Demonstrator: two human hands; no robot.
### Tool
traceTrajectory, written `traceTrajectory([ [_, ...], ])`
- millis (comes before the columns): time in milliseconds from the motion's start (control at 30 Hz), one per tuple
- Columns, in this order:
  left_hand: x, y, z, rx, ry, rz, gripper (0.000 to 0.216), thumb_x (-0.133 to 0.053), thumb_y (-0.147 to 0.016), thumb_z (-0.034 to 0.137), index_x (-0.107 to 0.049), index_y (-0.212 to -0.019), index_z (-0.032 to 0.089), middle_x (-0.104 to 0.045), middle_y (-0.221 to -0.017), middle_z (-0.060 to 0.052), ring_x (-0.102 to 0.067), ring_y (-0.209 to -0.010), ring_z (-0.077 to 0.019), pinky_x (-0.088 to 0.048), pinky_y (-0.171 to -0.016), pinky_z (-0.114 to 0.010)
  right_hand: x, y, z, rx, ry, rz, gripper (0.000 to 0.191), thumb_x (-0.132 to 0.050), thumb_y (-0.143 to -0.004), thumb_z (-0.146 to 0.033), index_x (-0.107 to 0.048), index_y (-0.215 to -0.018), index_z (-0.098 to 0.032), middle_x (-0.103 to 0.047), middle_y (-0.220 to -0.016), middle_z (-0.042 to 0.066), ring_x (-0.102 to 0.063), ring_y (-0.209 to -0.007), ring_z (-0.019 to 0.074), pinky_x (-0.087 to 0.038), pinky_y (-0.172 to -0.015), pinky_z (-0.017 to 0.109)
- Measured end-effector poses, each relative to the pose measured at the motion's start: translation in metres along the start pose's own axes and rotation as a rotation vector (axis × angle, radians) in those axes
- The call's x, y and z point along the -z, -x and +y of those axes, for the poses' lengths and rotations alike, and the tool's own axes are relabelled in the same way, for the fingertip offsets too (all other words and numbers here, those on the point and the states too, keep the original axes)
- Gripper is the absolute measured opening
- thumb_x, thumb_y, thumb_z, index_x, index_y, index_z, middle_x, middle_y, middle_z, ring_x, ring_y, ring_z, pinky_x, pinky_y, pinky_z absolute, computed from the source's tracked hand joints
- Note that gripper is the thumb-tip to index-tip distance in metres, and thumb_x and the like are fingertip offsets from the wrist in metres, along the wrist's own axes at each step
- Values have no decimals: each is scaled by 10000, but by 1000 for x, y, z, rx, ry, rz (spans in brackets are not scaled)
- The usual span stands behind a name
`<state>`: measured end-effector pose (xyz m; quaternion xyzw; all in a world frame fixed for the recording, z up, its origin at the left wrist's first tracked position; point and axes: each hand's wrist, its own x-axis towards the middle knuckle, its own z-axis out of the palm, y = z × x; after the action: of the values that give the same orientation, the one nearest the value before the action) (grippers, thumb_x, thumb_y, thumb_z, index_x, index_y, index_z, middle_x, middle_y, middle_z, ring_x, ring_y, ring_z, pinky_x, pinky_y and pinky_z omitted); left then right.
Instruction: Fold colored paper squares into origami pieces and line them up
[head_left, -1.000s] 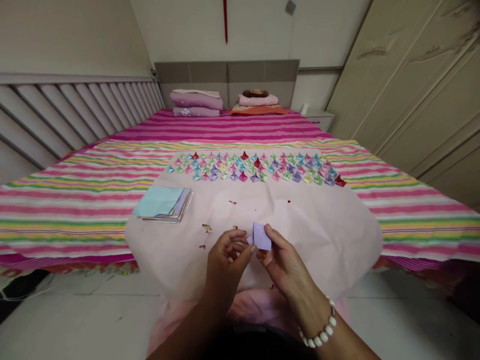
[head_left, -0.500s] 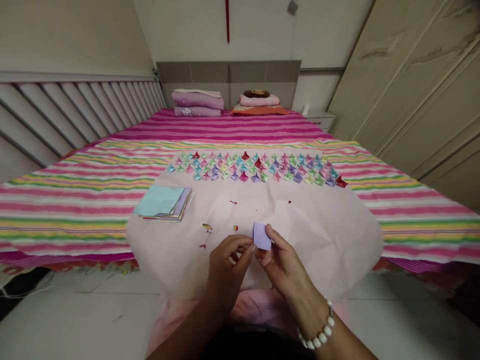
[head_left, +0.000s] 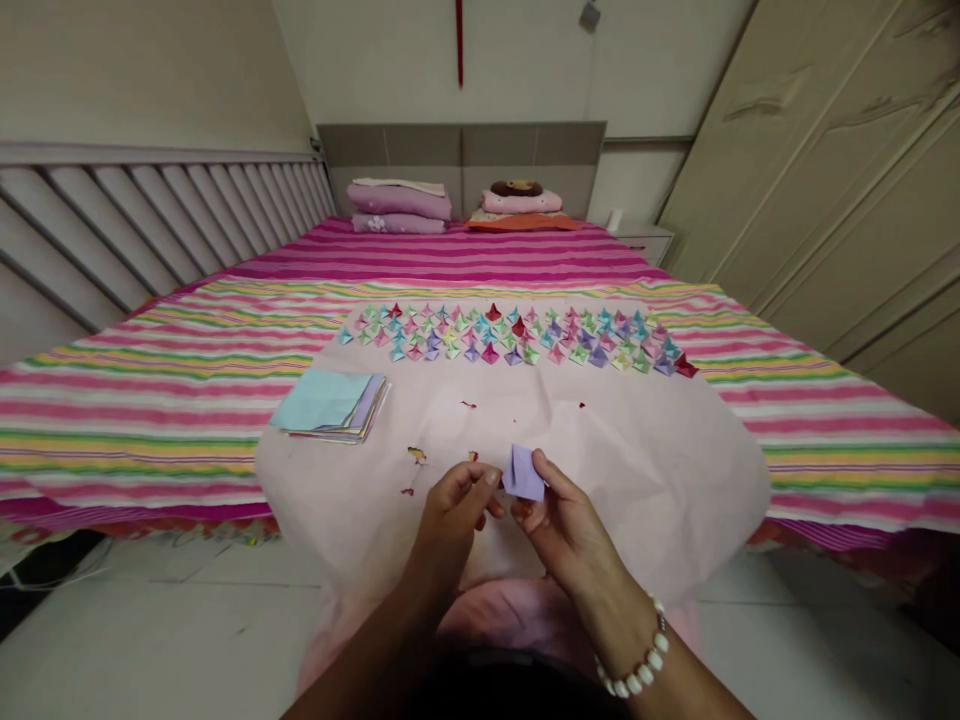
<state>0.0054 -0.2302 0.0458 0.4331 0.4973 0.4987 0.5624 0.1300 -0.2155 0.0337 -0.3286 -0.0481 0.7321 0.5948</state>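
A small folded sheet of purple paper is pinched between the thumb and fingers of my right hand. One corner of it sticks out to the left as a flap. My left hand has its thumb and forefinger closed on the tip of that flap. Both hands are above a pale pink sheet. Beyond them on the sheet stand several rows of small folded paper pieces in many colours. To the left lies a stack of square paper, light blue on top.
Torn holes in the pink sheet show colour beneath. The sheet lies on a bed with a striped cover. Folded bedding is piled by the headboard. A slatted rail runs along the left, a wardrobe along the right.
My left hand has shifted slightly left and up, and the purple paper's left flap now sticks out from the folded square. My right hand keeps its hold.
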Motion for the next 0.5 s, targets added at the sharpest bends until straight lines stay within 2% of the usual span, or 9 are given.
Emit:
traceTrajectory([
  [100,-1,0,-1,34,-32,-14,250,-641,-750,425,-634,-736,175,-564,-522,35,-452,-496,-104,-327,-525,-229,-1,0,0,18,21,-18,221,-843,-608,-236,-631,-652,-192,-643,-654,-43,-558,-577,102,-410,-463,207],
  [300,-4,2,5,-15,-124,28,204,-650,-728,376,-628,-671,181,-554,-525,38,-496,-522,-118,-355,-539,-235,-3,2,-1,78,53,-5,231,-843,-596,-208,-613,-603,-197,-609,-634,-52,-537,-572,106,-367,-439,213],
  [500,-4,2,6,-18,-101,-14,187,-644,-729,354,-628,-668,178,-555,-532,41,-520,-522,-118,-402,-562,-244,-1,2,1,89,84,-51,226,-845,-605,-225,-622,-614,-190,-603,-636,-55,-546,-596,100,-397,-473,208],
])
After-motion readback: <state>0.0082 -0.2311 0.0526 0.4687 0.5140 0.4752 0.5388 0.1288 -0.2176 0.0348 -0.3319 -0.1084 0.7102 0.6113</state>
